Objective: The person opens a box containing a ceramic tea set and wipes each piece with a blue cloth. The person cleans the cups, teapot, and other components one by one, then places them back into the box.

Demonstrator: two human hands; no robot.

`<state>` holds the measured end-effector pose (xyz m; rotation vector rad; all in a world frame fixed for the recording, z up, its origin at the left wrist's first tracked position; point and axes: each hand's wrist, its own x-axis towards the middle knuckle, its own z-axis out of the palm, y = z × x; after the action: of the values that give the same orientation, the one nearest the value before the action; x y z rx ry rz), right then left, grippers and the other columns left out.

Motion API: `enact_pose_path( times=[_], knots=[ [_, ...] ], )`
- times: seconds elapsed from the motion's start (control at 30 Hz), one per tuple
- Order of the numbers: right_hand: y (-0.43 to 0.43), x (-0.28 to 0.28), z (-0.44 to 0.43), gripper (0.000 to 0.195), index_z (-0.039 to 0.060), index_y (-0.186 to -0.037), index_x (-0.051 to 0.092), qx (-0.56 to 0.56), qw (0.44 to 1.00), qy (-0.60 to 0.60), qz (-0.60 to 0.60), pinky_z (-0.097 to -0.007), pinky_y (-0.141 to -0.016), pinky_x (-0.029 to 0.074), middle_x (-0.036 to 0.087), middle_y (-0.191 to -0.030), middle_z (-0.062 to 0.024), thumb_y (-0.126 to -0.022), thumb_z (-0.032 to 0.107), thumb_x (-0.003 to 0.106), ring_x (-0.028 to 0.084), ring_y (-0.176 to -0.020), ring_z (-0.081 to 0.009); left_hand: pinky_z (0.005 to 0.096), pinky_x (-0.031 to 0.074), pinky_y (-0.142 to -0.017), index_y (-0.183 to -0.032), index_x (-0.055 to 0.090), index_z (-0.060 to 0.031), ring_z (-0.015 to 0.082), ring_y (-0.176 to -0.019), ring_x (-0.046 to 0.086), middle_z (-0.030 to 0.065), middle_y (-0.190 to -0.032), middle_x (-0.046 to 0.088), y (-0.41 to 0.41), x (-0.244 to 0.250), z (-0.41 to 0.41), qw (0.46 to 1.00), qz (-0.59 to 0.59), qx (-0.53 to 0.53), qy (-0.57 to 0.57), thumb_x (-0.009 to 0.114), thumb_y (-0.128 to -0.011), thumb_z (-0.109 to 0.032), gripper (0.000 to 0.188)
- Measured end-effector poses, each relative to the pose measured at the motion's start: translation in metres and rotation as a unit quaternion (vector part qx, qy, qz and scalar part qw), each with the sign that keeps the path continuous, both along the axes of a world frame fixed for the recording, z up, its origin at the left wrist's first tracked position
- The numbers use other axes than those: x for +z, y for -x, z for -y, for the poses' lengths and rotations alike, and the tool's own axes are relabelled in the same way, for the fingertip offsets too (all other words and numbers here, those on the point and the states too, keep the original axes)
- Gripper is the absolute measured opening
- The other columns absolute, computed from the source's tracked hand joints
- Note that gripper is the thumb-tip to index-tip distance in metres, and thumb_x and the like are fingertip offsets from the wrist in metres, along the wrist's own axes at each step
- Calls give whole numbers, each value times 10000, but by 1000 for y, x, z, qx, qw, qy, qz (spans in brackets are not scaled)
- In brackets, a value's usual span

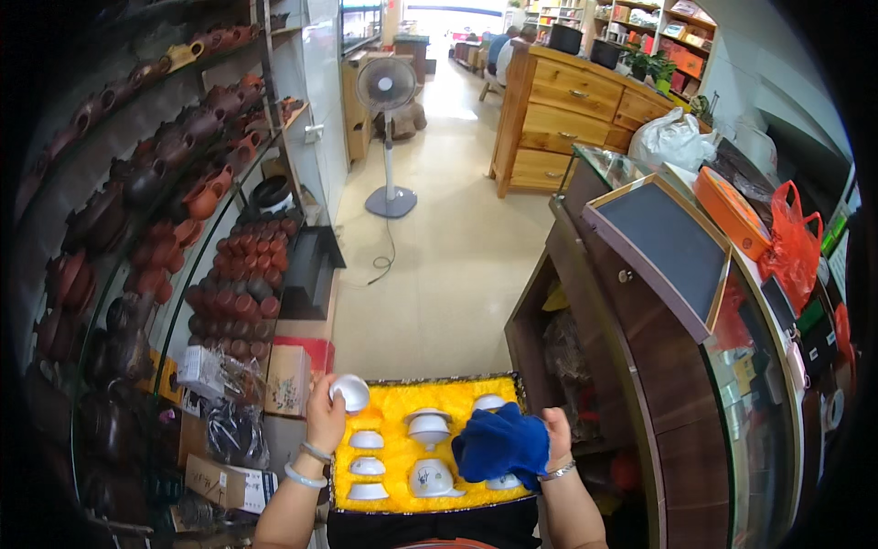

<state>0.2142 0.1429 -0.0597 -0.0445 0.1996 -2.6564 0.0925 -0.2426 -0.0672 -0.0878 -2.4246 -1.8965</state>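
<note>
My left hand (327,410) holds a small white porcelain cup (350,393) by its rim, over the back left corner of a gift box lined with yellow cloth (401,396). A blue cloth (503,442) is in my right hand (557,430), above the box's right side, and it covers part of the cups there. In the lining lie a white teapot with a painted design (432,477), a lidded bowl (429,427) behind it, and a column of small white cups (367,466) at the left. Another cup (488,401) sits at the back right.
Glass shelves of clay teapots (202,199) and small clay cups (250,254) stand close on the left. At the right is a glass-topped counter (638,309) with an open shallow tray (665,233). A standing fan (386,86) and its cord are ahead; people sit farther back.
</note>
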Motion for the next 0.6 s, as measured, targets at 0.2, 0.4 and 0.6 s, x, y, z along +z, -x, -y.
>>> enact_pose_path(
  times=[0.2, 0.4, 0.6],
  knots=[
    [-7, 45, 21, 348, -33, -1151, 686, 65, 904, -374, -197, -364, -1035, 450, 718, -1126, -106, -821, 76, 711, 655, -1059, -245, 248, 459, -645, -1428, 500, -103, 169, -979, 649, 97, -1195, 669, -26, 40, -1, 871, 278, -94, -394, 491, -935, -103, 494],
    [31, 117, 68, 178, -3, -926, 732, 113, 750, -463, -459, -337, -823, 521, 722, -903, -133, -872, 161, 776, 684, -808, -248, 229, 440, -621, -1456, 464, -154, 182, -1030, 641, 217, -1292, 631, -59, 48, -2, 786, 324, -156, -503, 462, -988, -261, 480],
    [67, 107, 144, 297, 4, -722, 631, -34, 441, -669, -598, -425, -772, 449, 574, -732, -157, -893, 226, 731, 543, -736, -334, 379, 411, -1121, -1501, 431, -102, 204, -1321, 530, 74, -1430, 564, -81, 45, -24, 849, 262, -146, -435, 271, -1070, -581, 664]
  ],
)
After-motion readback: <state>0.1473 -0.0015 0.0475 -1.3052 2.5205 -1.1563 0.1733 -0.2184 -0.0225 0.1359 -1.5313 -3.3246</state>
